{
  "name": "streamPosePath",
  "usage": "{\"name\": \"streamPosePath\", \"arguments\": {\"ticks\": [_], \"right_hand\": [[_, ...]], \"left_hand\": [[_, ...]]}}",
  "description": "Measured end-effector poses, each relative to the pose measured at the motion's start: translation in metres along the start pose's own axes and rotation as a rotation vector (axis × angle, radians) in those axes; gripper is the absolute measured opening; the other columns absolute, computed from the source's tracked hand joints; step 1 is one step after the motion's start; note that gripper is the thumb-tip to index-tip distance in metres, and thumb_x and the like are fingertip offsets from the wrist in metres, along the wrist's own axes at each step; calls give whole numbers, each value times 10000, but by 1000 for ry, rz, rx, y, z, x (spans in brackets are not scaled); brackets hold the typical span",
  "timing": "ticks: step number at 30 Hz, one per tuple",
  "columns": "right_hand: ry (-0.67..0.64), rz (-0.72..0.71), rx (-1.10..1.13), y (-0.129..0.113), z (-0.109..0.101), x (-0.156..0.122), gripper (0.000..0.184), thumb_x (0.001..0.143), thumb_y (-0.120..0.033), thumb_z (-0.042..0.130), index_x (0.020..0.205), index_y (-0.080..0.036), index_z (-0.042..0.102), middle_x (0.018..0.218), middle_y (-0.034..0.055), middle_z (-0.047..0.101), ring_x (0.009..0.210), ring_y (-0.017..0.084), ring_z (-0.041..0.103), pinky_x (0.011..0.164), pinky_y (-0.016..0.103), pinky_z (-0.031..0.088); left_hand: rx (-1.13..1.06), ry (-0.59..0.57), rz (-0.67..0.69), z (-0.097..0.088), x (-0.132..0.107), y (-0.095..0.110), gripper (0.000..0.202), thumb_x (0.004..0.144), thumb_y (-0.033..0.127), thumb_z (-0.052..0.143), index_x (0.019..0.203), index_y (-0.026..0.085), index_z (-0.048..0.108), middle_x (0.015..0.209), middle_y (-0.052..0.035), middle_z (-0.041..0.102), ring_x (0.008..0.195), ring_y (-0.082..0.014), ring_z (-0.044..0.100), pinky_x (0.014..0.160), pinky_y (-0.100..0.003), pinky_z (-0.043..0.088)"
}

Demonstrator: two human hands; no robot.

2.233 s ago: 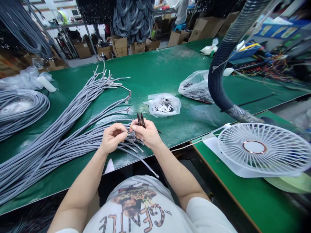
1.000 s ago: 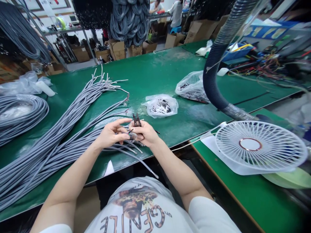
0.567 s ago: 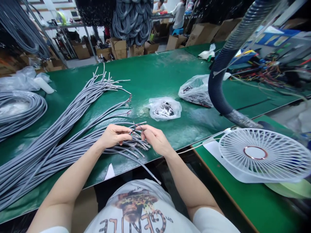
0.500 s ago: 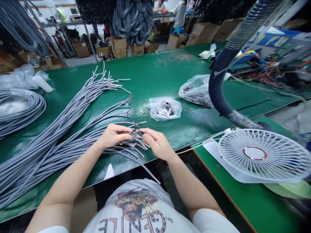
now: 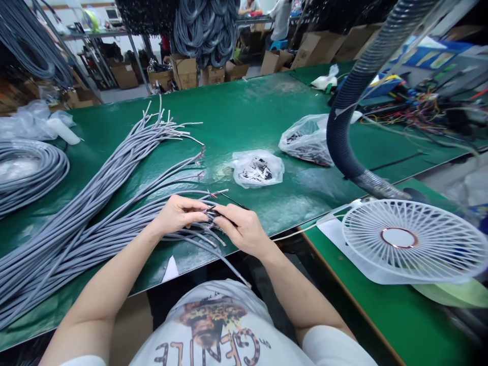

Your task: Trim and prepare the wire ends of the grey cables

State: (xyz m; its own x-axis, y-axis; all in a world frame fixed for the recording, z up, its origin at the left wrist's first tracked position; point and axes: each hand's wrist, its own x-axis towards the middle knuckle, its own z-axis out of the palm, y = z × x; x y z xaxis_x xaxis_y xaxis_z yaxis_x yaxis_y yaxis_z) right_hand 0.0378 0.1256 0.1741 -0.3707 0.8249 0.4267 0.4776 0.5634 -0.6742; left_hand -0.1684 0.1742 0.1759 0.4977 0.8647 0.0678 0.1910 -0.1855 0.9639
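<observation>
Left hand [image 5: 180, 215] is pinching a small dark wire end [image 5: 210, 208], near-left of the small scrap bag [image 5: 240, 174]. Right hand [image 5: 244, 226] is curling its fingertips in beside it; can't tell what it's gripping. Snips, standing upright there a second ago, aren't showing now; work is probably leaning toward finger handling, not cutting.

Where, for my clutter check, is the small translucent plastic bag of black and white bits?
In the head view, the small bag lies just right of centre on the green table, beyond the right hand and left of the larger translucent plastic bag.
</observation>
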Motion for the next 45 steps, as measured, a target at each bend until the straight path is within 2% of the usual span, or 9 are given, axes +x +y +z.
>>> {"name": "streamPosePath", "arguments": {"ticks": [3,7,9,12,15,19,26,40,45], "right_hand": [[-37,-32,-42,3,-3,1,251,938,-294,490,1069,-162,659,875,73,696,758,137,636,690,235,476],[-18,-96,-111,10,0,0,241,943,-280,474,972,-138,665,801,71,695,688,127,619,627,226,441],[6,-119,-145,12,3,-1,240,943,-283,471,921,-139,661,767,64,693,652,121,606,604,225,424],[30,-136,-180,13,7,-3,254,948,-295,459,856,-151,648,727,52,686,627,115,593,592,226,403],[37,-136,-194,14,6,-3,280,954,-298,445,802,-155,632,700,46,674,617,111,584,588,228,384],[19,-98,-169,18,5,-5,288,950,-301,450,763,-162,619,690,35,662,604,103,562,581,222,369],[3,-35,-54,23,9,-6,339,946,-325,452,685,-165,598,635,16,616,548,87,484,565,214,353],[-38,18,41,31,12,-16,353,927,-343,477,658,-161,614,601,11,605,538,91,490,567,216,362],[-65,50,89,28,14,-16,329,926,-350,475,709,-161,634,631,14,612,557,93,489,577,211,376]], "left_hand": [[39,-21,-17,0,0,-1,270,674,356,765,829,135,775,471,12,580,362,-51,413,344,-151,362],[121,-74,-32,-4,0,0,311,697,381,749,858,115,764,516,6,597,388,-48,415,367,-152,356],[177,-105,40,-9,2,6,297,709,359,746,905,137,762,681,-31,676,473,-65,492,432,-164,405],[229,-56,234,-13,10,20,243,749,334,719,923,168,757,933,-82,698,703,-119,609,622,-207,489],[218,-106,316,-11,20,29,181,811,319,662,864,174,754,858,-73,688,774,-137,619,729,-238,489],[85,-227,232,-1,31,22,196,800,331,677,768,146,732,739,-52,652,683,-119,578,658,-229,463],[-258,-145,90,13,35,-9,291,734,395,731,683,114,672,680,-34,607,602,-94,503,590,-222,415],[-289,-198,17,21,37,-21,286,736,376,729,658,111,656,651,-21,591,599,-93,501,607,-227,404],[-326,-135,2,22,38,-26,303,723,387,738,639,115,635,620,-4,576,578,-84,484,616,-226,411]]}}
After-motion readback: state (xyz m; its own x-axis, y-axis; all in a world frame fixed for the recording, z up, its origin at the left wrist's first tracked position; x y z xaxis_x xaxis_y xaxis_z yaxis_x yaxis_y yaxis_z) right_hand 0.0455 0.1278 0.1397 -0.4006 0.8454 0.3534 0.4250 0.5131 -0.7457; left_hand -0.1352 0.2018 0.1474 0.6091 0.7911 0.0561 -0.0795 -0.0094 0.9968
